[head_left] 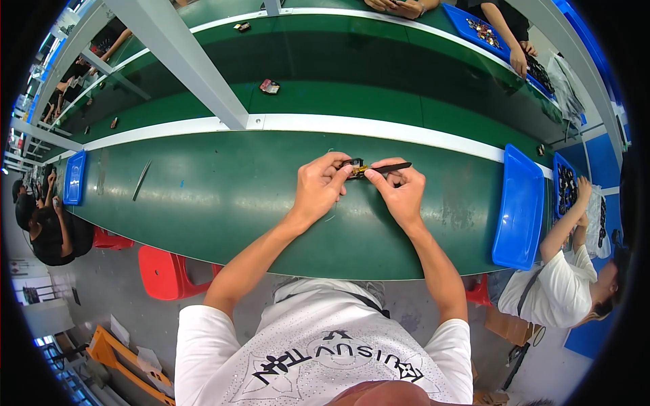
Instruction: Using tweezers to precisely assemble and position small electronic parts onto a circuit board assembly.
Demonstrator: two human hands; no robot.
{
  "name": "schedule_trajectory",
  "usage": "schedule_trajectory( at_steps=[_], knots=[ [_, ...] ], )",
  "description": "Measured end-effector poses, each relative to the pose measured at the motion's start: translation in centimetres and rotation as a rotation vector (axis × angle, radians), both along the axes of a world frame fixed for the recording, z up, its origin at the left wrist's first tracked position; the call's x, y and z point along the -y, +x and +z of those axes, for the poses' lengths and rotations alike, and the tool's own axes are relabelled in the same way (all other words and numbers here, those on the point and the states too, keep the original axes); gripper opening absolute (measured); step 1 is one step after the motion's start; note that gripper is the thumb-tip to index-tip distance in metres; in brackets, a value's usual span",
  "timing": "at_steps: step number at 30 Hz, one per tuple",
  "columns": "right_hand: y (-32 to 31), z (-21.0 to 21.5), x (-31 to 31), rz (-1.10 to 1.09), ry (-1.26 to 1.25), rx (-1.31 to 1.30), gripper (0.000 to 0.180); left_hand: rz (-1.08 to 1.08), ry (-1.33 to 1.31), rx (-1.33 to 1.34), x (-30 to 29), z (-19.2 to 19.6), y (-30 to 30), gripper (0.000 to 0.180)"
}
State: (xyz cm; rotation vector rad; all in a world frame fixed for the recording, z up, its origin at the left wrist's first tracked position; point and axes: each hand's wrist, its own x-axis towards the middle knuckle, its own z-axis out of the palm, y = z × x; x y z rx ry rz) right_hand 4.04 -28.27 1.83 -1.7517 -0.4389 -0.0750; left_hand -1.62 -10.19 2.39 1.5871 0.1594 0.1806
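Note:
Over the middle of the green bench, my left hand is closed, pinching a small black plastic part with a yellow-gold piece showing inside it. My right hand is closed on slim black tweezers, whose wide end points right. Their narrow end meets the small part between both hands, and my right fingertips are close beside it. The fingers partly cover the part, so its exact kind cannot be made out. Farther left on the bench lies a slim silver strip-like tool.
A blue tray stands at the bench's right end, another blue tray at its far left. Beyond a white rail, a green belt carries a small red-and-black part. A grey post rises ahead left. Co-workers sit on both sides and opposite.

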Motion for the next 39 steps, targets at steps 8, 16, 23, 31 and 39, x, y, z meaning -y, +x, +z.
schedule_trajectory(
  at_steps=[8,16,23,31,39],
  knots=[
    [0.5,0.9,0.0,0.068,0.303,-0.339,0.014,-0.028,-0.055,0.060,0.0,-0.3,0.0,0.021],
    [0.4,2.0,0.3,0.064,0.228,-0.485,0.011,-0.042,-0.038,0.112,0.0,-0.6,0.1,0.022],
    [0.4,1.6,0.4,0.062,0.235,-0.452,0.011,0.021,0.036,0.129,0.4,-0.4,-0.1,0.020],
    [0.4,1.7,0.4,0.074,0.266,-0.489,0.011,0.064,0.174,0.247,0.6,-0.8,-0.2,0.020],
    [0.6,1.9,0.8,0.085,0.242,-0.546,0.010,0.100,0.281,0.353,0.9,-1.1,-0.3,0.020]
  ],
)
